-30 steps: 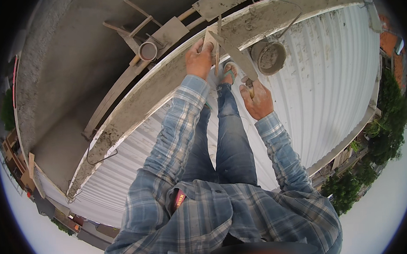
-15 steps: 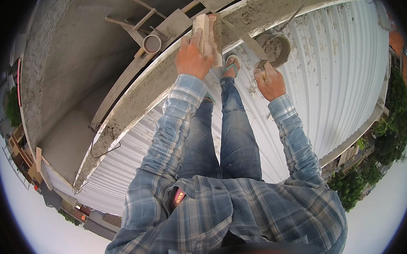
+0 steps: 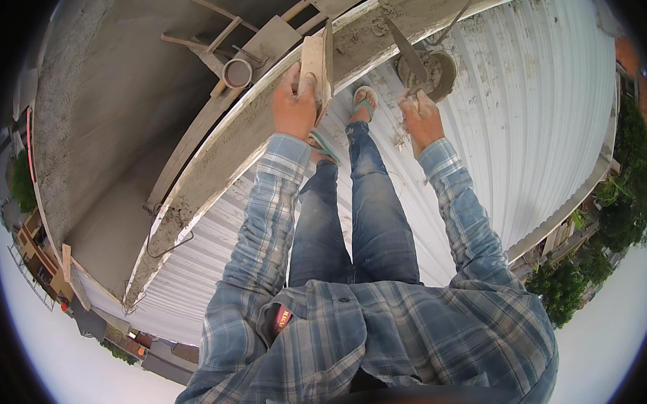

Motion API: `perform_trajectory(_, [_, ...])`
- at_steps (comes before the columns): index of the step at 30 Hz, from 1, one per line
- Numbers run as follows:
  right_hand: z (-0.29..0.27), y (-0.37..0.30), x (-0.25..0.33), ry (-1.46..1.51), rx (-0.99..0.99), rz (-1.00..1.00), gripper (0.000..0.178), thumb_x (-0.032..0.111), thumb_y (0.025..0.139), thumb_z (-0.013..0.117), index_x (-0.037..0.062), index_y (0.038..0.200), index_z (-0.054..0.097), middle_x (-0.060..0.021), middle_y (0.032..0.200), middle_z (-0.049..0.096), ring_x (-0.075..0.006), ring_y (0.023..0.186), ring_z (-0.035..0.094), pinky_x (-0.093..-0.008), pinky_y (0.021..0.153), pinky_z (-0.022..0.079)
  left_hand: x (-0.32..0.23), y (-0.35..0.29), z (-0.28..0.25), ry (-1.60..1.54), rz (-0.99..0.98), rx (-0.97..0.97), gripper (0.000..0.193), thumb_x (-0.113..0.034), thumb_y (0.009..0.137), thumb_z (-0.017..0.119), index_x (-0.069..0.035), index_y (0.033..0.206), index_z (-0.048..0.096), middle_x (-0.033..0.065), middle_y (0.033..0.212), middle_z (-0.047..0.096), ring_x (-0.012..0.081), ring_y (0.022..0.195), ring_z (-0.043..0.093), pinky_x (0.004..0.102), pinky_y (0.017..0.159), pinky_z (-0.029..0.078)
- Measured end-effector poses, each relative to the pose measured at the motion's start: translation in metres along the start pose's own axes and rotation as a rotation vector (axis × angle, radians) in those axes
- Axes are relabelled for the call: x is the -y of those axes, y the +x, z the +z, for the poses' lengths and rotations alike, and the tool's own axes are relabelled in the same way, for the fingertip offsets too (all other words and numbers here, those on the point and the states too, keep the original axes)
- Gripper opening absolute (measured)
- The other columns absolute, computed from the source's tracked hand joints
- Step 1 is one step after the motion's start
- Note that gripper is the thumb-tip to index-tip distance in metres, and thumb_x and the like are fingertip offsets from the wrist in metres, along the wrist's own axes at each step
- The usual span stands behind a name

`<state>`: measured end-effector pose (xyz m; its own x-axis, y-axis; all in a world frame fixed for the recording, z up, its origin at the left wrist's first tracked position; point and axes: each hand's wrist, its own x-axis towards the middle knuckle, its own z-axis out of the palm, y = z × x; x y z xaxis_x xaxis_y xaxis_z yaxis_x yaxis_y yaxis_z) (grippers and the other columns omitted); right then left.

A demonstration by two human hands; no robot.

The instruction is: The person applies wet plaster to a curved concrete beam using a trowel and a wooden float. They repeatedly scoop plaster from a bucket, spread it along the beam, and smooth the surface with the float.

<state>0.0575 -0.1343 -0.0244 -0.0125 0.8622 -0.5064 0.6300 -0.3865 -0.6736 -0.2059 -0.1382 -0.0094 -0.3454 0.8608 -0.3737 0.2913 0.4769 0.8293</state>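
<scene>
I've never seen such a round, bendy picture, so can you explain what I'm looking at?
There's no robot, just a person's own hands. A very wide camera on their head looks down, which makes straight edges look curved. The left hand holds a wooden board. The right hand holds a trowel, a tool with a flat blade. A bucket of gray mix appears to stand on white ridged sheets, beside a long gray ledge.
</scene>
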Motion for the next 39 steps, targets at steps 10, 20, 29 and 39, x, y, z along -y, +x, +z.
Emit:
perform_trajectory(10, [0.056, -0.016, 0.02, -0.197, 0.08, -0.341, 0.03, 0.028, 0.093, 0.055, 0.0019, 0.105, 0.06, -0.0248, 0.088, 0.062, -0.0421, 0.084, 0.062, -0.0499, 0.071, 0.049, 0.018, -0.005, 0.006, -0.308, -0.184, 0.4, 0.02, -0.013, 0.098, 0.047, -0.004, 0.113, 0.056, 0.0023, 0.098, 0.061, 0.0136, 0.084, 0.056, 0.0264, 0.062, 0.043])
perform_trajectory(20, [0.023, -0.038, 0.059, -0.097, 0.196, -0.294, 0.038, 0.034, 0.092, 0.058, -0.0025, 0.101, 0.057, -0.0272, 0.079, 0.063, -0.0442, 0.084, 0.062, -0.0518, 0.071, 0.049, 0.012, -0.004, 0.01, -0.98, -0.481, 0.206, 0.02, -0.017, 0.099, 0.052, -0.006, 0.115, 0.056, 0.0016, 0.101, 0.062, 0.0107, 0.08, 0.055, 0.0258, 0.059, 0.042])
perform_trajectory(29, [0.022, 0.059, -0.008, -0.208, -0.066, -0.168, 0.046, 0.04, 0.092, 0.055, -0.006, 0.091, 0.055, -0.0299, 0.087, 0.064, -0.0466, 0.087, 0.062, -0.0511, 0.077, 0.048, -0.008, -0.021, 0.018, -1.194, -0.5, 0.108, 0.021, -0.016, 0.098, 0.052, -0.003, 0.114, 0.057, 0.0046, 0.106, 0.063, 0.0141, 0.091, 0.06, 0.0297, 0.07, 0.05])
perform_trajectory(39, [0.045, -0.021, 0.017, -0.214, 0.131, -0.223, 0.038, 0.034, 0.092, 0.057, -0.0009, 0.107, 0.057, -0.027, 0.079, 0.062, -0.0456, 0.076, 0.061, -0.0503, 0.069, 0.048, -0.002, -0.005, 0.012, -1.095, -0.361, 0.163, 0.019, -0.017, 0.098, 0.053, -0.004, 0.112, 0.059, 0.0042, 0.101, 0.065, 0.0134, 0.086, 0.061, 0.0281, 0.066, 0.05])
